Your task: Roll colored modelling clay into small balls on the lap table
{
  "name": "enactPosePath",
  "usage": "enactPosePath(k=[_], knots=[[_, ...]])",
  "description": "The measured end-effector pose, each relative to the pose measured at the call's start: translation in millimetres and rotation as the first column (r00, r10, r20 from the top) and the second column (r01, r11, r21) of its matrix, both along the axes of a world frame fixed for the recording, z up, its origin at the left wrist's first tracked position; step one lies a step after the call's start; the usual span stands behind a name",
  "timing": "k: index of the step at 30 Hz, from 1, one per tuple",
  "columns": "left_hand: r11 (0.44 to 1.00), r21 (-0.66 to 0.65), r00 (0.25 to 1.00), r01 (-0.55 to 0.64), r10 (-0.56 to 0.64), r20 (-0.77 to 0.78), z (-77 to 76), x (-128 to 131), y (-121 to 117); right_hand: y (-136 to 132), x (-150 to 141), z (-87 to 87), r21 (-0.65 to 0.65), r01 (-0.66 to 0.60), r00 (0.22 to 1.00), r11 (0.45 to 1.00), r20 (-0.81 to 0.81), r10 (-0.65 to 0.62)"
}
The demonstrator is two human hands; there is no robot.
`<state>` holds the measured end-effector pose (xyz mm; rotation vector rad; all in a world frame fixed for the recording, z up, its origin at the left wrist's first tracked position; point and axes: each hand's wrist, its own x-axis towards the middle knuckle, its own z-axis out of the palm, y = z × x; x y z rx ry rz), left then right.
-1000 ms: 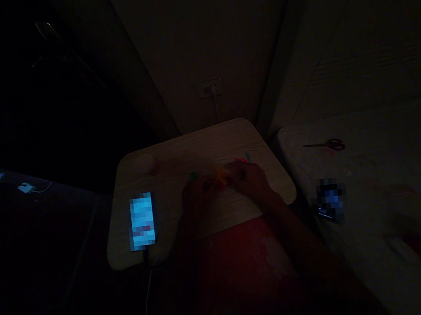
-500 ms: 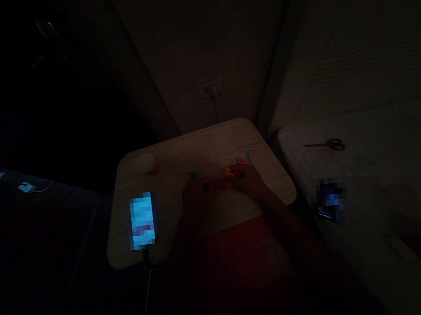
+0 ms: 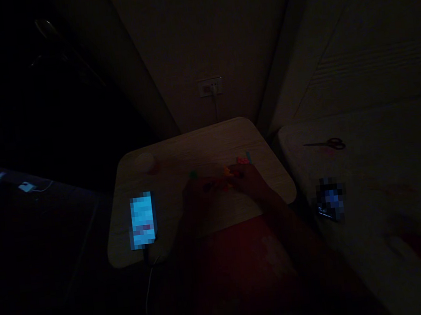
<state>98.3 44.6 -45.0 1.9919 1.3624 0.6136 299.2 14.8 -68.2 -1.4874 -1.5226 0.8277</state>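
Observation:
In the dim light my left hand point(image 3: 194, 193) is over the middle of the small table, fingers curled and closed near a dark red bit between the hands; what they hold is too dark to make out. My right hand point(image 3: 252, 180) faces it from the right, fingers closed on a small orange-and-red piece point(image 3: 227, 171) of unclear kind. A small green piece point(image 3: 193, 174) lies just beyond my left hand. Past my right hand are a pink lumpy piece point(image 3: 242, 160) and a thin teal strip point(image 3: 248, 156).
A pale round object point(image 3: 145, 161) is at the table's point(image 3: 179, 148) back left. A lit phone point(image 3: 142, 220) with a cable stands at the front left. On the pale surface to the right are scissors point(image 3: 325, 144) and a dark device point(image 3: 330, 202). A wall socket point(image 3: 209, 87) holds a plug.
The picture has become a little darker. Both hands stay in nearly the same place, with the pieces between them hardly moved.

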Motion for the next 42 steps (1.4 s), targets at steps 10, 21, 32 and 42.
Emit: enactPosePath(k=[10,21,32,42], knots=[[0.996,0.048,0.997,-0.074,0.075,-0.021,-5.3,0.2,3.6,3.8,1.2,-1.0,0.010,0.170,0.968,0.985,-0.187,-0.165],[0.998,0.043,0.999,-0.041,0.040,0.029,-0.3,10.2,1.9,6.5,-6.1,-7.5,-0.037,0.174,0.972,0.984,-0.153,-0.178],[0.999,-0.005,0.999,-0.038,0.038,0.002,17.1,15.6,-14.4,3.9,-10.1,-1.1,-0.020,0.120,0.982,0.993,-0.141,-0.122],[0.992,0.015,0.987,-0.124,0.122,0.101,1.1,8.2,-4.8,0.2,-4.5,3.7,-0.044,0.257,0.935,0.966,-0.241,-0.260]])
